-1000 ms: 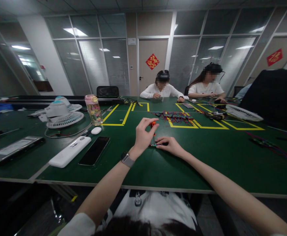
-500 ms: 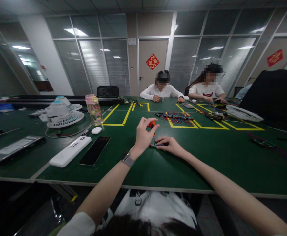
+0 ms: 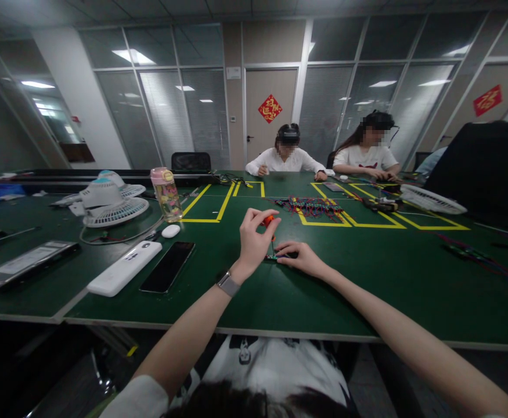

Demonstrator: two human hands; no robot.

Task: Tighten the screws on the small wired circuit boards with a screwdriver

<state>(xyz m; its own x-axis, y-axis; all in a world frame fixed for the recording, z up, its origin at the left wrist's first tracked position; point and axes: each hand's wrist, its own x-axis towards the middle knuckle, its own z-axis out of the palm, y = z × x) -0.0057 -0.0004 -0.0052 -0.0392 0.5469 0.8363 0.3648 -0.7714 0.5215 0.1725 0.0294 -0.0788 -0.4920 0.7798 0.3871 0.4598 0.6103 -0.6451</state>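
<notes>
The left hand (image 3: pixel 254 241) pinches the orange-red handle of a screwdriver (image 3: pixel 270 220) between thumb and fingers, its shaft pointing down to a small board (image 3: pixel 272 258) on the green table (image 3: pixel 306 310). The right hand (image 3: pixel 303 259) has its fingertips at the board's right end, though whether they grip it I cannot tell. A tangle of wired boards (image 3: pixel 312 208) lies beyond the hands, and a phone (image 3: pixel 168 267) lies left of them, beside a white power bank (image 3: pixel 125 269).
</notes>
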